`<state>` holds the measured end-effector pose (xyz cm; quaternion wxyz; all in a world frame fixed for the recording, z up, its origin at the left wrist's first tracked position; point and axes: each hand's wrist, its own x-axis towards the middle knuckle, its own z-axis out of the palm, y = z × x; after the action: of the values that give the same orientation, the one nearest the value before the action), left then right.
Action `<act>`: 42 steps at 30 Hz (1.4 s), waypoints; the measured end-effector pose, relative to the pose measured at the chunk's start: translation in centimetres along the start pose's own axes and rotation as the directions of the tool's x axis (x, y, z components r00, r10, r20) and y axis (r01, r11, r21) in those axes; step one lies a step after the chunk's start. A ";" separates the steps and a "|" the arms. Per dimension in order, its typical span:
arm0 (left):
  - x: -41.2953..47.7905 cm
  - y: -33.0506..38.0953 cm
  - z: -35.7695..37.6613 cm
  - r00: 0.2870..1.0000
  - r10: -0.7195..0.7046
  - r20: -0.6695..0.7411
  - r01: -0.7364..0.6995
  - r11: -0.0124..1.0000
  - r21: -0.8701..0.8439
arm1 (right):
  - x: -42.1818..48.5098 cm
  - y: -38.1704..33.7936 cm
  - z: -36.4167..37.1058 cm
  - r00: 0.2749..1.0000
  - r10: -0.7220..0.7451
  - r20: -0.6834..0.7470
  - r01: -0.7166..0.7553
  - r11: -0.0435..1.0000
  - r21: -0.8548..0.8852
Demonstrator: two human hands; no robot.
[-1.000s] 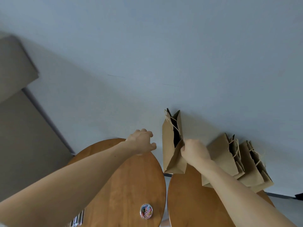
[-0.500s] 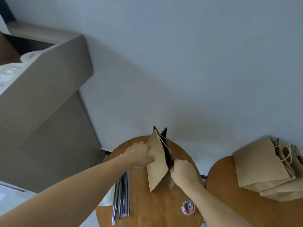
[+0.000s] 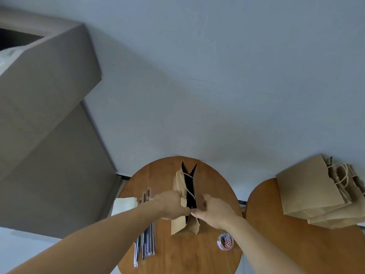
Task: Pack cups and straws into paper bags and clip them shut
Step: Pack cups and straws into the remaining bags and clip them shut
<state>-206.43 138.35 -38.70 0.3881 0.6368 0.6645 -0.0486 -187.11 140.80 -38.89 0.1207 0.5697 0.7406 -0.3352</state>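
The left hand (image 3: 170, 204) grips the left panel of the open paper bag (image 3: 178, 225) near its mouth, fingers curled over the paper. The right hand (image 3: 214, 211) grasps the right panel in the same way. The fingertips of both hands meet at the near end of the opening. The bag stands upright on the round wooden table (image 3: 223, 186), about in the middle of it. Its mouth is spread into a narrow dark slit that runs from near to far, and a thin cord handle hangs across the gap.

Left of the bag, partly under the left forearm, a bundle of wrapped straws (image 3: 147, 241) lies flat on the table, pointing near to far. A pale sheet (image 3: 124, 204) lies just left of the straws at the table's edge. To the near right of the bag, close to the right wrist, sits a small clear tub of coloured paper clips (image 3: 225, 241).

A second wooden table (image 3: 296, 246) stands to the right, and a stack of flat paper bags (image 3: 308, 192) lies on its far side against the wall. A large cardboard box (image 3: 45, 86) fills the far left.
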 end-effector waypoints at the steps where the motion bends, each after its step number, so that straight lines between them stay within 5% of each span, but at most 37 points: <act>1: 0.2 0.1 0.0 1.000 -0.012 0.006 0.012 1.000 -0.027 | 0.3 -0.1 -0.2 1.000 -0.013 0.015 0.012 1.000 0.020; 11: 2.1 1.5 0.9 0.979 -0.198 -0.053 0.184 0.963 -0.198 | 2.8 0.6 -0.2 0.996 0.029 -0.088 -0.009 0.974 0.226; 19: 3.5 3.2 1.2 0.947 -0.314 -0.063 0.274 0.896 -0.349 | 3.8 0.3 0.2 0.959 0.121 -0.257 -0.123 0.992 0.008; 28: 3.7 1.0 1.1 0.859 -0.470 -0.201 0.434 0.878 -0.200 | 4.0 4.0 -1.2 0.953 0.107 -0.283 -0.136 0.987 -0.086; 32: 2.3 -2.0 0.5 0.849 -0.514 -0.122 0.495 0.855 -0.153 | 3.6 7.2 -1.9 0.948 0.177 -0.263 -0.202 0.977 -0.071; 38: 2.6 -0.6 2.2 0.903 -0.424 0.068 0.417 0.828 -0.374 | 3.7 5.6 -1.2 0.988 0.051 -0.148 -0.051 0.999 0.009; 42: 3.1 -0.4 1.6 0.927 -0.345 0.145 0.374 0.876 -0.304 | 3.2 4.4 -1.5 0.997 0.000 -0.074 0.002 1.000 0.021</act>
<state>-205.69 139.88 -41.74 0.5006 0.4264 0.7525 -0.0366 -183.73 144.70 -41.14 0.0872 0.5825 0.7414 -0.3216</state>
